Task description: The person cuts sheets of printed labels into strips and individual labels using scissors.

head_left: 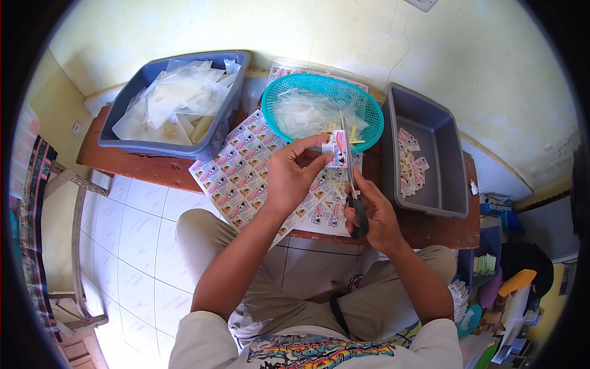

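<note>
Black-handled scissors (357, 212) fill your right hand (373, 212); your left (293, 175) pinches a printed label (336, 149) (beside the blades).

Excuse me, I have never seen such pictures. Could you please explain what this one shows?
There is no robot: the single picture comes from a camera on a person's head, looking forward and down.

The left hand holds a small printed label; the right hand holds scissors beside it.

On the red-brown bench lie printed sheets. The left tub and the teal basket hold clear plastic pieces, the basket also thin strips. The right tub holds small printed pieces.
</note>
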Motion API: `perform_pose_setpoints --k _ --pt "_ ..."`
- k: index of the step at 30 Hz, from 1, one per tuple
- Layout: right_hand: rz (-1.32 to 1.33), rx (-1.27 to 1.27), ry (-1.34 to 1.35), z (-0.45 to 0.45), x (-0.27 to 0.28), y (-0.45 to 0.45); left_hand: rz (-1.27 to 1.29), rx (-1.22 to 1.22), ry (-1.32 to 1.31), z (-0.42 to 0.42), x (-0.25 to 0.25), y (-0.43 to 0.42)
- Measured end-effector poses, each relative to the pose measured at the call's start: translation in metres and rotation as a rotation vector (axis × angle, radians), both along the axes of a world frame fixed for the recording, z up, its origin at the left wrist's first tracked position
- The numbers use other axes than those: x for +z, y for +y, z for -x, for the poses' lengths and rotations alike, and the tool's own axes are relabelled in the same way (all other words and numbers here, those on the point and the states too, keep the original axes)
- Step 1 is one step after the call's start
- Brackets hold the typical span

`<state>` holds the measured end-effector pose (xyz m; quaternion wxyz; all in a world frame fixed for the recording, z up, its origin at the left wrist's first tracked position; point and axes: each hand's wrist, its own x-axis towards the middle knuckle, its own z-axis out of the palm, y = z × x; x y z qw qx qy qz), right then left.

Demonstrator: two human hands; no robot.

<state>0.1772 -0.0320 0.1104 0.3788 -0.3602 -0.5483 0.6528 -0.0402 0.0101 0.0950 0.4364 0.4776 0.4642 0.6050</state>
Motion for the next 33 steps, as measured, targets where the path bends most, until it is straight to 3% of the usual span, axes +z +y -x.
perform_pose_setpoints --k 33 --pt "0.016 -0.035 -0.005 0.0004 0.0000 0.0011 0.013 -0.029 0.011 -0.0025 -0.0038 -0.0015"
